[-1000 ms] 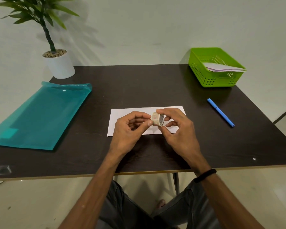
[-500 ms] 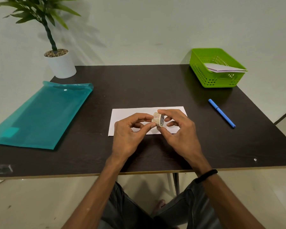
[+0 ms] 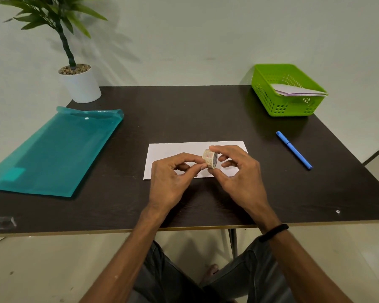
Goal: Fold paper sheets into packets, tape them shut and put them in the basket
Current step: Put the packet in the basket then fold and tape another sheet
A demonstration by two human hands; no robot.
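Holding tape roll [image 3: 210, 158] pinched in right hand [image 3: 239, 178], left hand [image 3: 171, 180] fingertips closed on its near rim, both just above folded packet [image 3: 173, 149], long axis left-right; basket [image 3: 269, 95] far right.

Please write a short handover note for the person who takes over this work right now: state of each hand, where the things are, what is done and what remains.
Right hand: its grip holds the tape roll above the table.
Left hand: fingertips pinch at the roll's edge, probably looking for the tape end; no strip is pulled out that I can see.
Folded paper: lies flat under the hands at the table's centre, not taped yet.
Green basket: far right corner, already holds finished packets.
Teal folder is on the left, blue pen on the right.
Left to do: pull tape, seal this packet, put it in the basket.
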